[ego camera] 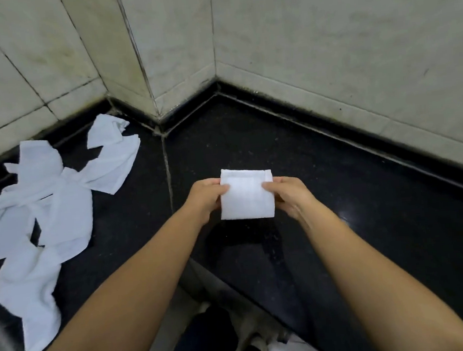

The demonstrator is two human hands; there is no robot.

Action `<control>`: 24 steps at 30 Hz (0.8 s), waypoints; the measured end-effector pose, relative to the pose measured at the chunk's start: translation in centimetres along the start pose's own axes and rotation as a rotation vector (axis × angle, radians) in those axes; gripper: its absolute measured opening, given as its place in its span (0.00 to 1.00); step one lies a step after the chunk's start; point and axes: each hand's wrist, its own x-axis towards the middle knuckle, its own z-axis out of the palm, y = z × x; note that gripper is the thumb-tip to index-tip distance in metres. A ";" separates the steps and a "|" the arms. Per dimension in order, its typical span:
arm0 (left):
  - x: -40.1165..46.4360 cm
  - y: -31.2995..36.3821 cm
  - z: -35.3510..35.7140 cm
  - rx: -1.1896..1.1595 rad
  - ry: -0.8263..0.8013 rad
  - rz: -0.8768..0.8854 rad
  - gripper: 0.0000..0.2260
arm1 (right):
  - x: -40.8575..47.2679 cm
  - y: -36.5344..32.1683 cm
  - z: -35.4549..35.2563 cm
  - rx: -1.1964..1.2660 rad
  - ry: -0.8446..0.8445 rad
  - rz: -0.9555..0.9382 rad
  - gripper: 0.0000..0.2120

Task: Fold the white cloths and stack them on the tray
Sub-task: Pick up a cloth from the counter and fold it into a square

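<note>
Both hands, left [208, 197] and right [292, 195], are pinching a folded cloth [246, 193] by its side edges, holding it above the counter [368, 219] near its back corner. Keeping edges aligned matters; unfolded cloths [45, 208] are lying along the left edge; no tray is showing.

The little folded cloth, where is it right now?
In the head view, the folded cloth is near the middle, held above the black counter between the left hand and right hand, right of the unfolded cloths.
</note>
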 end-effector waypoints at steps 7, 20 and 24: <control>-3.6 -0.3 2.4 0.075 -0.252 -0.037 0.10 | -7.3 2.6 -3.7 0.254 0.104 0.242 0.03; -14.9 -7.6 6.6 0.294 -0.794 -0.177 0.06 | -27.2 15.3 -5.5 0.505 0.623 -0.050 0.08; -21.8 -11.3 10.4 0.450 -0.960 -0.195 0.08 | -35.0 20.9 -7.4 0.603 0.799 -0.032 0.09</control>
